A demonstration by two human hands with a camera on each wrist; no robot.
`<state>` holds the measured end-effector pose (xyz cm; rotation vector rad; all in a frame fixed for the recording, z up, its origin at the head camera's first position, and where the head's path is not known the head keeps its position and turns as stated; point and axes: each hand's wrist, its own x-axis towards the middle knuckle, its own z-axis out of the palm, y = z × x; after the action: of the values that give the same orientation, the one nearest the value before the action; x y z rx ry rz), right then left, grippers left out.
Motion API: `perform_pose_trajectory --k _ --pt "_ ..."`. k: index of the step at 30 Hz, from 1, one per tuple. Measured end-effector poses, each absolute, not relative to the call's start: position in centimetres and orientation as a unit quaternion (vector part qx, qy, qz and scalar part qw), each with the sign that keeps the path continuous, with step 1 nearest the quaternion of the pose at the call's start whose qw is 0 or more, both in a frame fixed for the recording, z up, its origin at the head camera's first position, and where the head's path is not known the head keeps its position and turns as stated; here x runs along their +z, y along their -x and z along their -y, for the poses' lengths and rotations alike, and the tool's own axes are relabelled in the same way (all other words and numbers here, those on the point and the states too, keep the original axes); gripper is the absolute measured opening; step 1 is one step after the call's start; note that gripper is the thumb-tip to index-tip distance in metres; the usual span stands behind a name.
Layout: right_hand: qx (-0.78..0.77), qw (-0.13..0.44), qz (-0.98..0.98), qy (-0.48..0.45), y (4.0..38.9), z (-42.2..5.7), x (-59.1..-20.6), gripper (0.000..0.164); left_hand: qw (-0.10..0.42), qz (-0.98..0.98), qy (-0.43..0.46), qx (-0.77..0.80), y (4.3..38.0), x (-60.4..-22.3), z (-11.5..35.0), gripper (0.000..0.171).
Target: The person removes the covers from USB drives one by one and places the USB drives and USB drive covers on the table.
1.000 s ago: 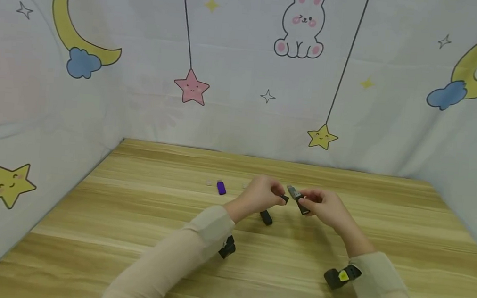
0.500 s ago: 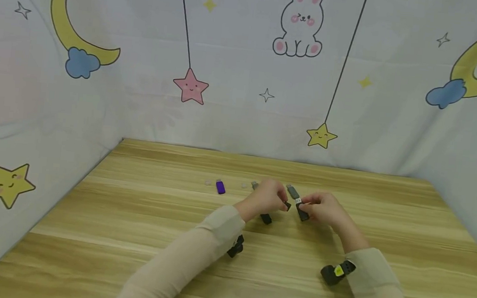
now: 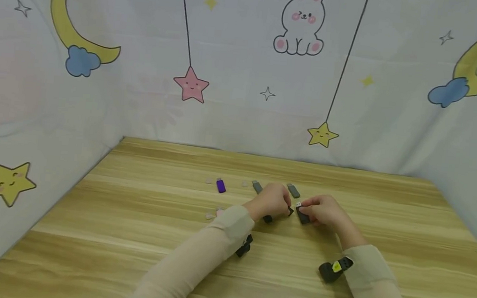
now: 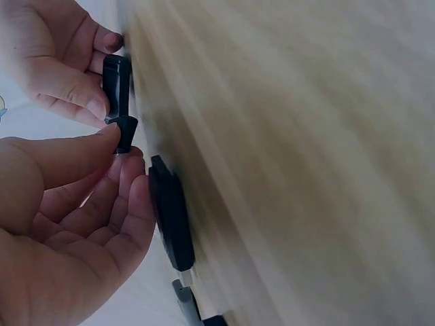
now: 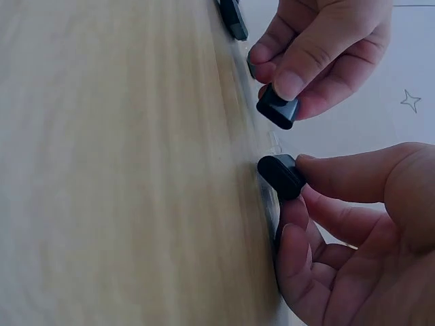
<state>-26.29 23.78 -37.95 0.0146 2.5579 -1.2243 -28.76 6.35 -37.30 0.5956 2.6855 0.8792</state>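
My left hand [image 3: 272, 201] pinches a small black cap [image 4: 124, 132] between thumb and fingers. Just to its right, my right hand [image 3: 322, 211] holds a black USB flash drive [image 3: 302, 216] by its sides, the metal plug pointing away from me. In the right wrist view a narrow gap separates the cap [image 5: 277, 109] from the drive [image 5: 280, 175]. Both hands are low over the wooden table. Partly hidden behind the left hand lies another black flash drive [image 3: 268, 219], seen larger in the left wrist view.
Beyond the hands lie two grey USB sticks, one at the right [image 3: 293, 190] and one by the left hand [image 3: 257, 186]. A purple USB stick [image 3: 221, 186] and small clear caps [image 3: 208, 181] are farther left. A pink piece [image 3: 219, 212] shows beside the left sleeve.
Both hands have come down and toward me, the left also moving right with its cap. The flash drive no longer overlaps the grey stick, and the pink piece has come into view.
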Motion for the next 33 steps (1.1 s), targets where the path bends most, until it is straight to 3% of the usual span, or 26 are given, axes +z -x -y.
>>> perform_pose_trajectory --k 23,30,33 --pt "-0.408 0.159 -0.899 -0.013 26.67 -23.22 -38.08 0.023 0.151 -0.93 -0.197 0.27 29.32 -37.21 -6.68 0.003" --pt "-0.387 0.16 -0.908 -0.008 26.49 -23.27 -37.82 0.024 0.179 -0.918 -0.2 0.293 29.55 -37.33 -6.68 0.042" --pt "-0.388 0.159 -0.908 -0.009 26.48 -23.34 -37.84 0.024 0.184 -0.918 -0.2 0.29 29.66 -37.33 -6.74 0.047"
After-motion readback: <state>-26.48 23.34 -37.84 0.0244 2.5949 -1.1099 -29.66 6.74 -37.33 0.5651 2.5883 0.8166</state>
